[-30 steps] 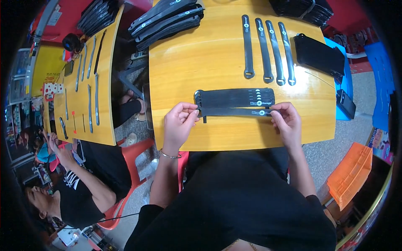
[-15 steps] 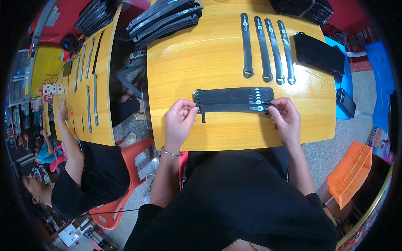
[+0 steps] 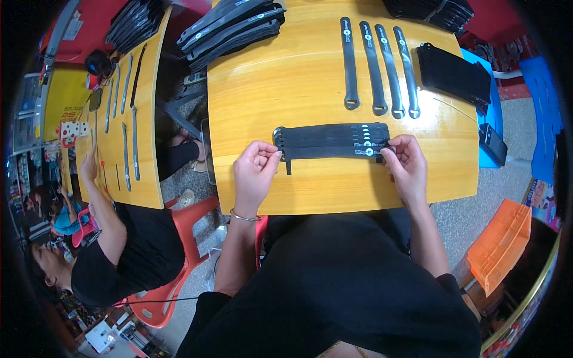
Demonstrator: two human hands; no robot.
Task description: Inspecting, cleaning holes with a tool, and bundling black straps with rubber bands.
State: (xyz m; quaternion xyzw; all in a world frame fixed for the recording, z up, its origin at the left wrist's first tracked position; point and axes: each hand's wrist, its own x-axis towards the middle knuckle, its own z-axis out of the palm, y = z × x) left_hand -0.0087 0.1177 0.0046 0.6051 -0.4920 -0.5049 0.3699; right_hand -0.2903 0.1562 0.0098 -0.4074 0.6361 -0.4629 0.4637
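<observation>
Little has moved: your left hand (image 3: 255, 170) and right hand (image 3: 407, 164) still pinch the ends of the stacked black straps (image 3: 331, 141), squaring them flat on the near counter (image 3: 286, 89).

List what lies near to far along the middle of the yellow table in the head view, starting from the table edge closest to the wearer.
Near edge of the yellow table → left hand and right hand at either end of the stack of black straps → four separate black straps laid side by side → pile of black straps at the far edge.
</observation>
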